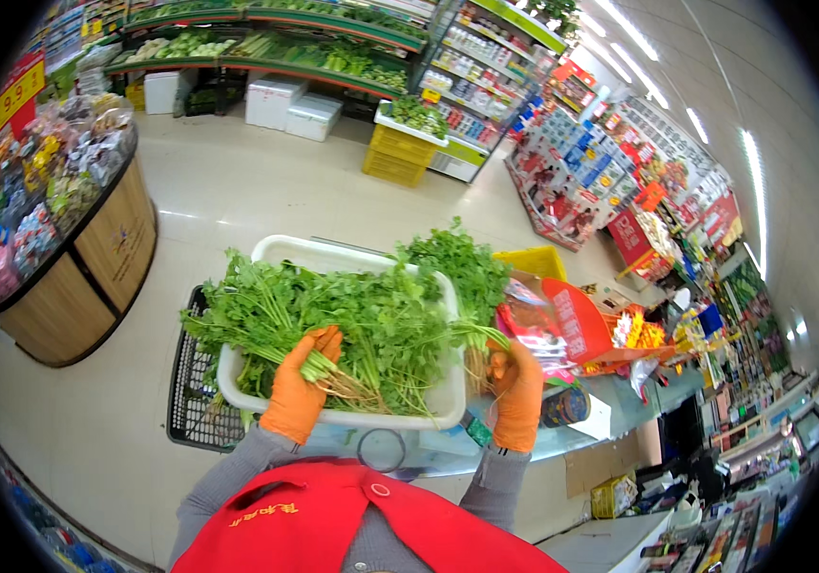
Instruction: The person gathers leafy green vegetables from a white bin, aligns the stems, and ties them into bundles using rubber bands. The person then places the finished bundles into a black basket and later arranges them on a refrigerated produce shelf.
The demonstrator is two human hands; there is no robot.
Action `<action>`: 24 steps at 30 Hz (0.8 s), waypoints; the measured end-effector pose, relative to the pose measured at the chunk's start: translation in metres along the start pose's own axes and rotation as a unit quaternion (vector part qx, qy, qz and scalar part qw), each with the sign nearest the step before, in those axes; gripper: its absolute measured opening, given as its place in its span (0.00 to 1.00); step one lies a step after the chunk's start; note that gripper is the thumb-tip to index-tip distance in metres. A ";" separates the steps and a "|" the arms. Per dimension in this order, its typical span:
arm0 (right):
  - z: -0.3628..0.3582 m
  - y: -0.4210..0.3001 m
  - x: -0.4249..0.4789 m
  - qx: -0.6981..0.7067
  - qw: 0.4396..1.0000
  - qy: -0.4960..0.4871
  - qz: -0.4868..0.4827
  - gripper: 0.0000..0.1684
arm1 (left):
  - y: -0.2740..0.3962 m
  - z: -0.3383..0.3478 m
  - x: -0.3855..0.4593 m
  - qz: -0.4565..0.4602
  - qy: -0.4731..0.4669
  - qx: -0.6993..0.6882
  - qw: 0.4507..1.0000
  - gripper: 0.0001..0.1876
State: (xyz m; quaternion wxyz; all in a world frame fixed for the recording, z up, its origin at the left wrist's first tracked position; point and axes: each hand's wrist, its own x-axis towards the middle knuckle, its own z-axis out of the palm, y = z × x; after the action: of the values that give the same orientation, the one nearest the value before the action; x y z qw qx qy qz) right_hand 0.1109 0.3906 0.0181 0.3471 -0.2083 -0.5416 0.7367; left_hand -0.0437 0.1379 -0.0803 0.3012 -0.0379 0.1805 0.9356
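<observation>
My left hand (302,387), in an orange glove, holds a bunch of cilantro (266,336) by its stems, the pale roots pointing right over a white plastic tub (349,417). More leafy cilantro (381,308) fills the tub. Beyond the tub's right rim, my right hand (517,390), gloved the same way, is closed around the stems of a smaller bunch (477,331), whose leaves reach left over the rim. Roots hang beside its fingers. A further heap of cilantro (459,265) lies behind the tub's right corner.
A black slatted crate (184,401) stands left of the tub. On the glass counter (553,443) are a dark round tin (565,407), a roll of green tape (477,428) and a red display box (574,322). A yellow crate (535,261) is behind. Vegetable shelves (309,68) line the far wall.
</observation>
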 end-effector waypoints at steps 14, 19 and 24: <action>-0.027 -0.009 0.018 0.128 0.986 0.101 -0.024 0.13 | 0.000 0.003 0.002 -0.034 0.024 0.019 0.999 0.19; 0.005 0.023 0.018 0.161 0.986 0.014 0.053 0.19 | -0.001 -0.002 0.004 -0.059 -0.009 0.001 0.998 0.22; 0.076 0.049 -0.007 0.131 0.976 -0.071 0.159 0.24 | -0.001 0.006 0.001 -0.107 -0.066 0.012 0.992 0.21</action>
State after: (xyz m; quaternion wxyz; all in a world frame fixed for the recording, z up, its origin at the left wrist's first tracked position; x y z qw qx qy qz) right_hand 0.0501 0.3276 -0.0037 0.2103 -0.1917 -0.4233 0.8602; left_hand -0.0438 0.1419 -0.0748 0.4109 0.0089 0.1660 0.8964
